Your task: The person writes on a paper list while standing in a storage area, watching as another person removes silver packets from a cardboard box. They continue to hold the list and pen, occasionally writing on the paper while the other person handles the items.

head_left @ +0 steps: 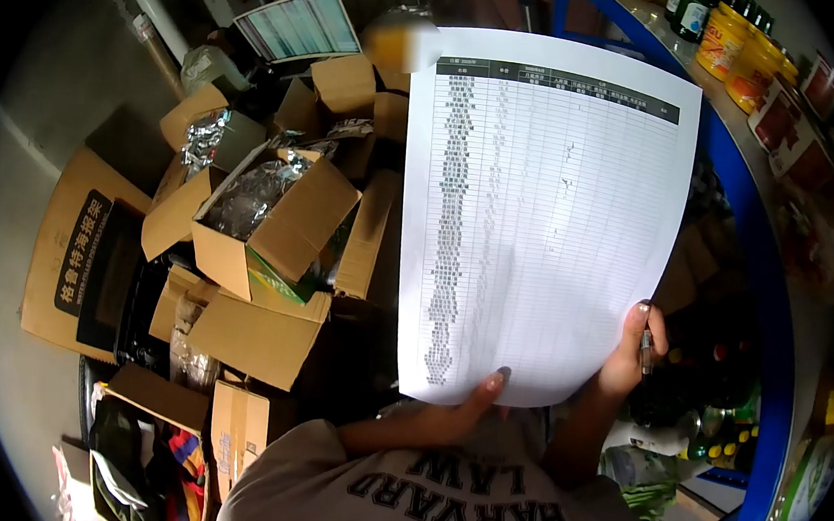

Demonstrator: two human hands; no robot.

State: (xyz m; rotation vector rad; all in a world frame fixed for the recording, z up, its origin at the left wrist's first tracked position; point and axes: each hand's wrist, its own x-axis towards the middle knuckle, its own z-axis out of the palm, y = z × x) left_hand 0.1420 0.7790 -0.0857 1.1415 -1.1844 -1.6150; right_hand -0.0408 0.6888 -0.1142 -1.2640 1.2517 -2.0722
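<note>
A large white printed sheet (580,303) with a dark header row and many table lines stands up in front of me; a few handwritten marks show in its middle columns. My left hand (470,402) grips its bottom edge, thumb on the front and the other fingers hidden behind. At the lower right edge of the sheet, my right hand (633,351) is closed around a pen (647,352), its thumb up beside the paper's border.
Several open cardboard boxes (303,217) pile up on the left, some holding foil and plastic-wrapped goods. A blue-framed shelf (773,406) curves along the right with yellow jars (723,45) and bottles on it. A tall printed carton (84,254) leans by the left wall.
</note>
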